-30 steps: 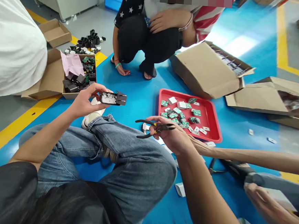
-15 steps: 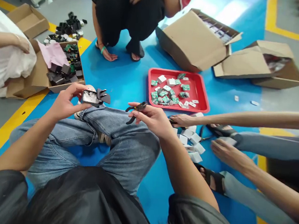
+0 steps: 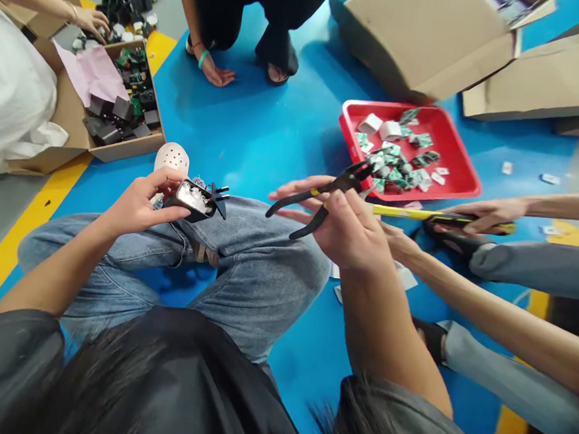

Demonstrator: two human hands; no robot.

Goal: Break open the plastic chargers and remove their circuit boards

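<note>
Between the thumb and fingers of my left hand [image 3: 140, 206] is an opened black plug casing [image 3: 193, 198] with white material inside. A black lid piece with metal prongs sticks out at its right side. My right hand [image 3: 343, 228] holds black pliers [image 3: 321, 198] by the pivot area, jaws toward the upper right and the two handles spread toward the left. Some of its fingers are stretched out behind the handles. The pliers are apart from the casing, their jaws overlapping the edge of the red tray [image 3: 466, 169] in view.
Green circuit boards and white casings lie in the tray. Cardboard boxes [image 3: 424, 37] stand behind it. Black parts fill a box [image 3: 129, 145] at the left, near a person's hand. Another person's hands, with a yellow-handled tool [image 3: 405, 213], are at the right.
My right hand has lifted and turned the pliers, which now appear larger and farther right. The person at the left reaches to the black pile. A yellow tool now shows at the right.
</note>
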